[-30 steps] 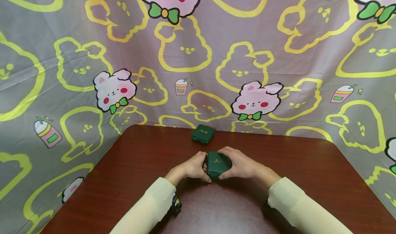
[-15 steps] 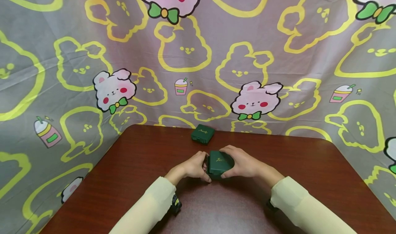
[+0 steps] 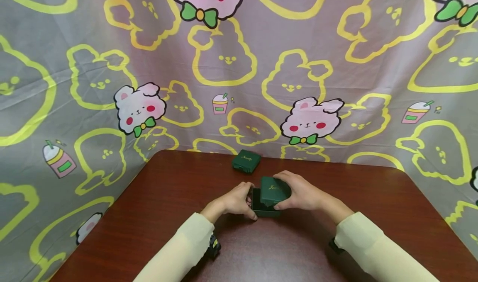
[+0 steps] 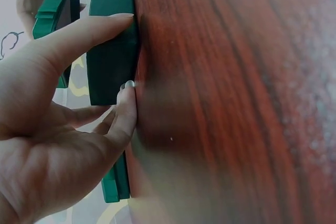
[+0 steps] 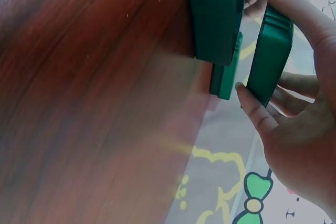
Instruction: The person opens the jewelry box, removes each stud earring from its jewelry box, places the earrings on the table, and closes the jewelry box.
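Note:
On the table stands the base of a dark green box [image 3: 266,212], its dark inside partly showing. My left hand [image 3: 235,201] grips this base at its left end, thumb along the near wall, as the left wrist view shows of the box base [image 4: 111,56]. My right hand [image 3: 303,194] holds the green lid [image 3: 270,190], marked with gold lettering, by its near and far edges. The lid is raised over the base and shifted right. In the right wrist view a gap separates the lid [image 5: 270,51] from the box base [image 5: 215,22].
A second flat green piece with gold lettering [image 3: 246,161] lies near the table's back edge, behind the hands. The reddish-brown wooden table [image 3: 179,170] ends at a grey curtain [image 3: 231,128] with cartoon bears and rabbits, which hangs behind and along the left.
My right hand has lifted the lid off the box base and moved it up and to the right, baring the dark inside. My left hand has stayed on the base.

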The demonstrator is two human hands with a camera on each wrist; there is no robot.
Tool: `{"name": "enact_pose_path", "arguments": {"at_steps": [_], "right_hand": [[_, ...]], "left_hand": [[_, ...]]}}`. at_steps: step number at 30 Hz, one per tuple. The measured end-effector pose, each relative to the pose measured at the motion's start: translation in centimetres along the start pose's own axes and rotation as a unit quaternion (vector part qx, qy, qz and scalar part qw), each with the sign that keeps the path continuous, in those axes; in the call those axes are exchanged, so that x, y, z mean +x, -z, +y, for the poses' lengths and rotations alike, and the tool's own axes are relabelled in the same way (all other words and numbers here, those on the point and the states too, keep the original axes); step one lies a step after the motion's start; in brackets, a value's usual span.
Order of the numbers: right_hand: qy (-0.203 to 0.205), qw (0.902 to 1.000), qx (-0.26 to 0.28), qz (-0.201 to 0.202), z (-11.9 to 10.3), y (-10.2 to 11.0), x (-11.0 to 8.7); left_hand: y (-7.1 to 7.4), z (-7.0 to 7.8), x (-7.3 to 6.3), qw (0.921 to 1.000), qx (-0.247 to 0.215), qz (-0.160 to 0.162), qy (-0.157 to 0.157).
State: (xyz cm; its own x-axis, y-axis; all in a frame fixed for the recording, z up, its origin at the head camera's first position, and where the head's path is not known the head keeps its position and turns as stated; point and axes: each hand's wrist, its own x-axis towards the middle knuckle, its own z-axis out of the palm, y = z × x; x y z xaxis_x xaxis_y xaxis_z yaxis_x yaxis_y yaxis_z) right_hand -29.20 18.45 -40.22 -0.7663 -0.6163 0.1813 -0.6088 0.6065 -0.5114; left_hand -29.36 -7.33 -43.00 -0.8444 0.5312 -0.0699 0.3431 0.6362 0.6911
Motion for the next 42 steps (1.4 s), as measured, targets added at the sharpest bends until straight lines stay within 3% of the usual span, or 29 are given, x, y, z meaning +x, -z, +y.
{"name": "enact_pose_path", "arguments": {"at_steps": [23, 42], "right_hand": [[-0.028, 0.9993, -0.017, 0.016, 2.0, 1.6, -1.2], [-0.051, 0.9982, -0.031, 0.004, 3.0, 1.8, -2.0]], "left_hand": [[-0.1, 0.4, 0.1, 0.9999, -0.006, 0.004, 0.009], [-0.1, 0.3, -0.1, 0.9999, 0.001, 0.012, 0.009]]}}
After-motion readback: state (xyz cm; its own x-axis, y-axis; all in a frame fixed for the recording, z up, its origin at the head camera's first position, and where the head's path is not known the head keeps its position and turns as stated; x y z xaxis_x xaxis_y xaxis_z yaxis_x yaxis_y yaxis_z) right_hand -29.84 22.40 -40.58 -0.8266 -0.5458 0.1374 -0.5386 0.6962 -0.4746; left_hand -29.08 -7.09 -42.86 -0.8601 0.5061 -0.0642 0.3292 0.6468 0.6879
